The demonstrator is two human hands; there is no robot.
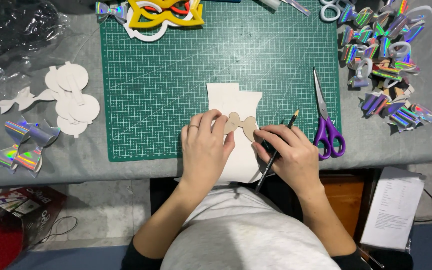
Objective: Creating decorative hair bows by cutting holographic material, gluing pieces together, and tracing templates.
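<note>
Tracing step: my left hand (203, 145) pins the bow template (241, 125) flat on white sheet (236, 100). My right hand (288, 150) grips the pencil (276, 152) at the template's edge. Next, I judge: steady pressure, line hugging the outline.

**Template held on sheet at near edge of cutting mat**

Landmark: green cutting mat (176, 75). At its near edge, overhanging toward the person, lies a white sheet (236, 100). Left hand (203, 147) presses a tan bow-shaped template (241, 124) flat on the sheet. Right hand (291, 152) grips a pencil (276, 155), fingertips touching the template's right lobe. Purple-handled scissors (326, 120) lie on the mat's right edge. White cut-outs (73, 97) sit left of the mat; holographic bows (386, 55) right of it.
</note>
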